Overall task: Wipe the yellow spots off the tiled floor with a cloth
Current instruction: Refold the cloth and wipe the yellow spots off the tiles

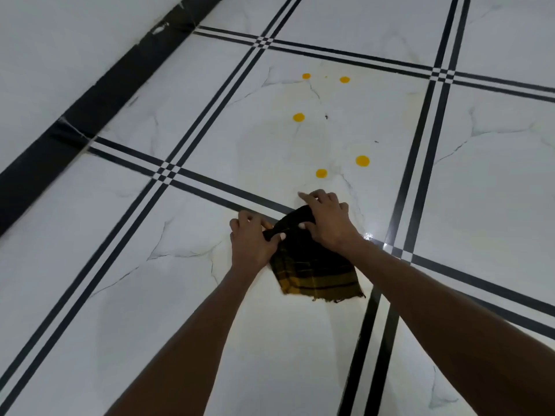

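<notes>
Cloth (315, 271) looks soft, light, floppy, so bunch the folded top edge, where left hand (255, 244) and right hand (327, 223) grip clamps it; spots (321, 173) beyond.

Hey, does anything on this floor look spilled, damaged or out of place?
Yes. Five round yellow spots dot the white tile beyond the hands, unwiped. Both the left hand and right hand grip the checked cloth, whose near edge looks frayed.

Light was dim and even; a small glare spot sat on the floor (368, 236). Edges bowed from the wide lens, with slight blur.
</notes>
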{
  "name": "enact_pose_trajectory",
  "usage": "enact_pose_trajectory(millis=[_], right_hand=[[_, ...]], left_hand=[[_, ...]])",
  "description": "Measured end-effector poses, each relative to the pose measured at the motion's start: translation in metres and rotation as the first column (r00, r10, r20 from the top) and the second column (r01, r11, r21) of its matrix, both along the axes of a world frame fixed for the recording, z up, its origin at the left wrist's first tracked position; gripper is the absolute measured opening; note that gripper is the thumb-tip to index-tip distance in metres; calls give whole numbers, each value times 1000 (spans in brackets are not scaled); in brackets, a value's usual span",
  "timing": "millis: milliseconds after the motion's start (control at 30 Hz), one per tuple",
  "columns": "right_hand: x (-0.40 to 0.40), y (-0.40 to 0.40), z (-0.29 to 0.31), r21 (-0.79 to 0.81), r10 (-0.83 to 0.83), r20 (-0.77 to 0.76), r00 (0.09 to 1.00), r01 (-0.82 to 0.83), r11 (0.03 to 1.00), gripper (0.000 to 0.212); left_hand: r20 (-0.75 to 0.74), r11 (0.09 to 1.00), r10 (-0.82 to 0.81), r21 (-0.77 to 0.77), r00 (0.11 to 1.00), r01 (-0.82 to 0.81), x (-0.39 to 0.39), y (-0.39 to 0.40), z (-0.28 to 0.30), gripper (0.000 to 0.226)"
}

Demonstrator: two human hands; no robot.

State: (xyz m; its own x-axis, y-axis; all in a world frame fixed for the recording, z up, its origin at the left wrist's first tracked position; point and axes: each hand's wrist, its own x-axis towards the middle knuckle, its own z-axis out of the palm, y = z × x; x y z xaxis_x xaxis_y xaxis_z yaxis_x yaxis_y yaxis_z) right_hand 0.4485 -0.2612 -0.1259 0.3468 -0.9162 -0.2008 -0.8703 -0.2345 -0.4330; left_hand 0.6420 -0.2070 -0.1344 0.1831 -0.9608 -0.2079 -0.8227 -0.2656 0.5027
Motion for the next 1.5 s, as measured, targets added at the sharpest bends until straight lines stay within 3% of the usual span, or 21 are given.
enact_pose_trajectory(millis=[100,267,400,500,600,733,800,967,1033,1167,1233,1333,1500], right_hand=[[-3,-5,5,105,-30,-12,999,31,994,66],[-25,-2,1,189,74,115,991,-95,977,47],[-44,-2,12,264,73,121,990,-103,959,34],[-63,-7,32,227,-81,228,970,27,973,26],[-78,-21,69,86,-141,332,933,119,989,18],[-93,-35,123,-36,-116,379,918,139,990,21],[-95,-34,130,-12,-72,316,946,80,997,24],[-98,-13,86,286,78,-5,997,-74,955,31],[-97,-6,64,310,80,-81,993,-51,949,33],[-82,-1,27,-46,-115,0,993,114,992,28],[-69,-2,8,-179,-99,33,995,103,978,39],[-45,3,-22,-190,-20,-28,999,14,982,60],[-44,12,-49,-303,-37,-114,993,1,953,62]], left_hand=[[-35,998,-29,59,999,31,2,-5,1,29],[-183,997,-76,18,980,81,-1,-8,7,19],[-301,994,-85,34,950,100,-4,-12,21,29],[-418,982,-154,36,895,186,-5,-28,42,39],[-410,959,-279,-161,868,233,-13,-54,73,17],[-343,901,-355,-373,870,222,-25,-81,114,11],[-316,887,-389,-380,865,260,-27,-80,114,13],[-295,888,-456,-85,840,452,-25,-54,65,15],[-327,864,-480,-11,814,504,-21,-46,48,16],[-262,936,-352,-107,899,336,-6,-44,20,7],[-117,938,-301,-217,946,271,3,-46,7,8],[68,928,-225,-289,972,235,9,-51,-11,24],[239,911,-248,-272,939,310,7,-47,-46,56]])
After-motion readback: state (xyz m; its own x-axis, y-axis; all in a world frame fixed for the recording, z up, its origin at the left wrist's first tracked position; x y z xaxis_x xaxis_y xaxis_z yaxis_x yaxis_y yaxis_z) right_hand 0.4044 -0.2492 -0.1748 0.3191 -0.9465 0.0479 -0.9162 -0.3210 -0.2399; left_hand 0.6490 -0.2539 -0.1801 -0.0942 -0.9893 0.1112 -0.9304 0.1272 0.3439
